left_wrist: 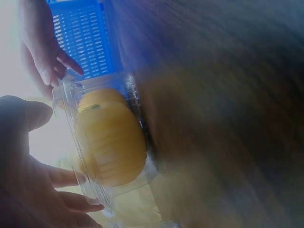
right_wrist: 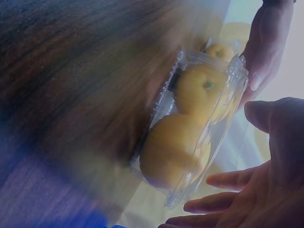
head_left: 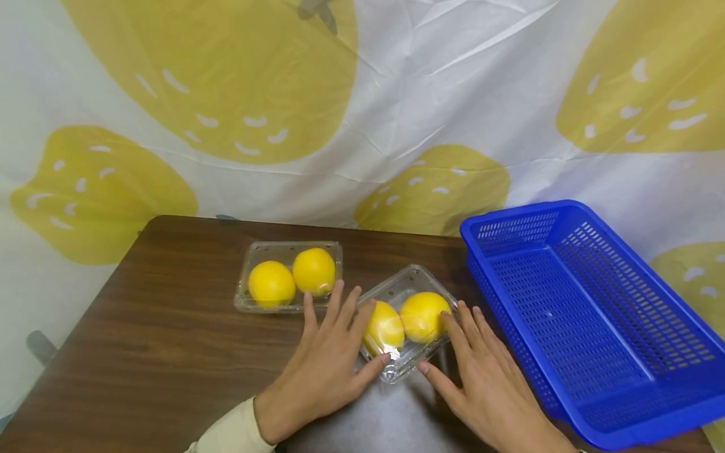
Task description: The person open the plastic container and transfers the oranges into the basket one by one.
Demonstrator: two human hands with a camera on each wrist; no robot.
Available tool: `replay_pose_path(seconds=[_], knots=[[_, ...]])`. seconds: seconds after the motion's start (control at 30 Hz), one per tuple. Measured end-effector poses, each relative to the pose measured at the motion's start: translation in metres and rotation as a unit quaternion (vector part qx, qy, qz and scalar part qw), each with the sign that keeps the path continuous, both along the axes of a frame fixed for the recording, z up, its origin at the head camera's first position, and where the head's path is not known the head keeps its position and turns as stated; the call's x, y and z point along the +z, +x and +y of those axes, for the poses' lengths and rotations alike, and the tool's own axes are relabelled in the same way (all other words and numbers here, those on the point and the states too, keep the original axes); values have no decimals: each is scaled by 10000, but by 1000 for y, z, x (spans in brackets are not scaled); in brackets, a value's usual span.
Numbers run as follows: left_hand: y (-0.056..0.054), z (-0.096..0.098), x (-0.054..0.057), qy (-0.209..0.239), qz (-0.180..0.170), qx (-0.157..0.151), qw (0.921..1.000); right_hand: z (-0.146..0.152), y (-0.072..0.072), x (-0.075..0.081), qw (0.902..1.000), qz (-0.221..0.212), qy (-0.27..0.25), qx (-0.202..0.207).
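Observation:
A clear plastic clamshell box (head_left: 411, 283) sits at a slant on the table, its lid down over two round yellow fruits, one of them the right-hand fruit (head_left: 425, 316). My left hand (head_left: 325, 368) is at the box's left side, fingers spread and fairly straight. On the other side, my right hand (head_left: 489, 377) has its fingers extended along the right edge. Both thumbs point inward by the near corner. In the right wrist view the box (right_wrist: 190, 128) shows a green stem mark on one fruit. Whether the fingertips press the box, I cannot tell.
Another clear box (head_left: 266, 251) with two yellow fruits lies to the left, behind my left hand. A blue perforated basket (head_left: 512, 340) stands at the right, near my right hand. Behind the brown wooden table (head_left: 170, 327) hangs a white curtain (head_left: 396, 107) with yellow fruit prints.

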State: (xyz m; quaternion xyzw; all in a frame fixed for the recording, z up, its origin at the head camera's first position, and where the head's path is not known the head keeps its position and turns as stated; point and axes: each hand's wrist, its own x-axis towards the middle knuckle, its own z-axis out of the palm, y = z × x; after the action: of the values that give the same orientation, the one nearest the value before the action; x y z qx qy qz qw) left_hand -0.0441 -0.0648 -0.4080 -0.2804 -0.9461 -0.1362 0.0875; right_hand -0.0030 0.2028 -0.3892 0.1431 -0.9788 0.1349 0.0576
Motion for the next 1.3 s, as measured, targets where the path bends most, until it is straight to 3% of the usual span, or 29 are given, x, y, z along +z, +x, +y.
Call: replay_pose_path(seconds=[0.4,0.77,1.03,1.3], knots=[[7,2,-3,-19,54,-55,10000,2,1,-2,10000,-38,-55,1],[18,2,-4,412,15,-138,9991,2,6,-8,9996,138,-227,7],[25,-1,-8,1040,159,-488,9933,-7,20,-5,9944,-564,-765,-454],[32,-4,-8,992,397,-649,9922,-10,25,-4,9933,-589,-868,-475]])
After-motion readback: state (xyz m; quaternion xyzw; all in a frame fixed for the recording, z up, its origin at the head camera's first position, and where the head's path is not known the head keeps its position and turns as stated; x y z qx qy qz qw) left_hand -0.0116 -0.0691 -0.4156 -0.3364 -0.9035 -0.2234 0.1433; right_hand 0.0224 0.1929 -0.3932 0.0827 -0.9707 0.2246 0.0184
